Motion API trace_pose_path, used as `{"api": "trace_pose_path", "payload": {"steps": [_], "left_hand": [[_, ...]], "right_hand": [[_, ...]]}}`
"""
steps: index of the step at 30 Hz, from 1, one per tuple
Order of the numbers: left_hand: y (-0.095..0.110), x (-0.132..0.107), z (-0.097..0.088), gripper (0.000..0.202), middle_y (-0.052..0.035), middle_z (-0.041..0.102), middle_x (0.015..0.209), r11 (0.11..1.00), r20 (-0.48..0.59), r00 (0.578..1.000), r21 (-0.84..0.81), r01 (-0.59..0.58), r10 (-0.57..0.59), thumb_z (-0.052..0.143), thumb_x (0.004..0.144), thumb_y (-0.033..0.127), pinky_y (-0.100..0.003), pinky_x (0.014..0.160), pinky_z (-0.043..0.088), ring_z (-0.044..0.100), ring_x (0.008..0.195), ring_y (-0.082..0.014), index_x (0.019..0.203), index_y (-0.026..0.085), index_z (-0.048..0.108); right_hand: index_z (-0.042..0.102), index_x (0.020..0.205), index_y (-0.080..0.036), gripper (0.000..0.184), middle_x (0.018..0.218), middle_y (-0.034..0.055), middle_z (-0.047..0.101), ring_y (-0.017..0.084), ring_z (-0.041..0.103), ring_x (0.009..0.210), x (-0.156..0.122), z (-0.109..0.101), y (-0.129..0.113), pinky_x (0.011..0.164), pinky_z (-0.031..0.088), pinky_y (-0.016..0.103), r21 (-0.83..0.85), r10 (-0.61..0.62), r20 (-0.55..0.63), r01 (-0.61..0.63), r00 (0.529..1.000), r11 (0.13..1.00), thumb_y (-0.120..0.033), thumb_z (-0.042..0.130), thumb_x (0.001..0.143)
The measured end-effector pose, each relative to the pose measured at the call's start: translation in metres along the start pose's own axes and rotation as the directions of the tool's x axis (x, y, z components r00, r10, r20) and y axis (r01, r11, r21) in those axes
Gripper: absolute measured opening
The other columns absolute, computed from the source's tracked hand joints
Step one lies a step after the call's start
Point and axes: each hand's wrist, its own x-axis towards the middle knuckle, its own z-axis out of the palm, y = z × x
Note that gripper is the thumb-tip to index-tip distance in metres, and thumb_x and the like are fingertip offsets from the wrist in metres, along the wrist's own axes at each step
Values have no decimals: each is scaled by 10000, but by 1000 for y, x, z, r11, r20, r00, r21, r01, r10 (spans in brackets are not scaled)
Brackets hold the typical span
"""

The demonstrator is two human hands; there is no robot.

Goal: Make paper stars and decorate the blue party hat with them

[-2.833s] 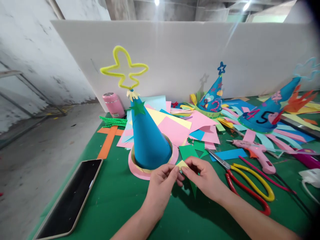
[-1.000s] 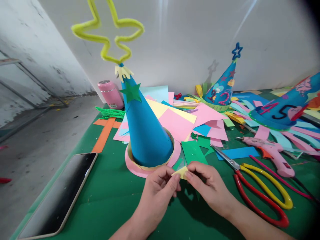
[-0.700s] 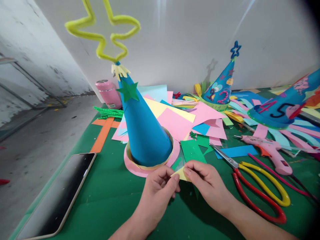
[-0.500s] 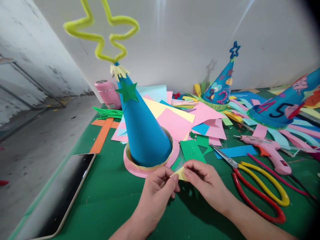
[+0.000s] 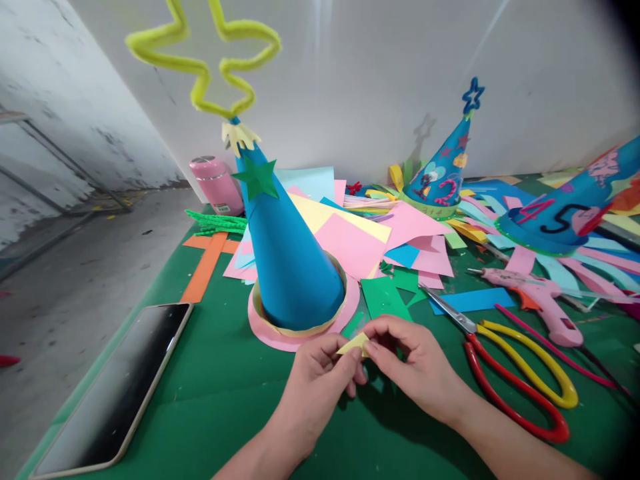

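Observation:
Between my two hands is a small folded piece of pale yellow paper (image 5: pixel 354 345). My left hand (image 5: pixel 320 373) pinches it from the left, thumb on top. From the right, the thumb and fingertips of my right hand (image 5: pixel 407 357) close on its other end. Just beyond my hands stands a blue paper cone hat (image 5: pixel 295 267) with a pink brim (image 5: pixel 265 333), tilted a little to the left. It carries a green paper star (image 5: pixel 257 177), a cream paper fringe and a large yellow pipe-cleaner star (image 5: pixel 235 63) at its tip.
Scissors (image 5: pixel 500 360) and a pink glue gun (image 5: pixel 540 290) lie to the right. A phone (image 5: pixel 115 393) lies at the left edge. Coloured paper (image 5: pixel 350 243), a pink bottle (image 5: pixel 217 187) and green pipe cleaners (image 5: pixel 215 223) are behind. Two decorated hats (image 5: pixel 435 177) stand farther right.
My left fingers have shifted slightly along the yellow paper, and more of its left end shows above my thumb. Both hands keep hold of it. The rest looks the same.

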Motion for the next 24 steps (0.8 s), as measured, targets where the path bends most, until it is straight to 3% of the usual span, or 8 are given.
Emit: {"api": "trace_pose_path", "payload": {"steps": [10, 18, 24], "left_hand": [[-2, 2, -3, 241, 27, 535, 496, 997, -58, 996, -45, -66, 63, 614, 714, 311, -199, 451, 312, 437, 442, -76, 555, 146, 539], [3, -1, 2, 200, 3, 564, 547, 998, -3, 998, 25, -56, 56, 575, 730, 299, -208, 475, 324, 461, 471, -88, 615, 135, 573], [3, -1, 2, 233, 7, 554, 510, 999, 29, 999, 33, -16, 15, 584, 719, 326, -211, 459, 314, 443, 441, -86, 583, 142, 539]], "right_hand": [[486, 693, -159, 121, 591, -41, 419, 84, 382, 543, 1, 0, 1, 484, 316, 196, 166, 169, 94, -183, 981, 969, -217, 488, 799], [513, 712, -164, 143, 590, -40, 478, 76, 424, 535, 2, 1, 2, 496, 358, 185, 253, 130, 36, -135, 991, 958, -271, 523, 806], [605, 846, -163, 127, 729, 15, 570, 113, 531, 637, 2, 2, 1, 567, 447, 221, 162, 44, -16, -41, 999, 986, -260, 543, 793]]}}
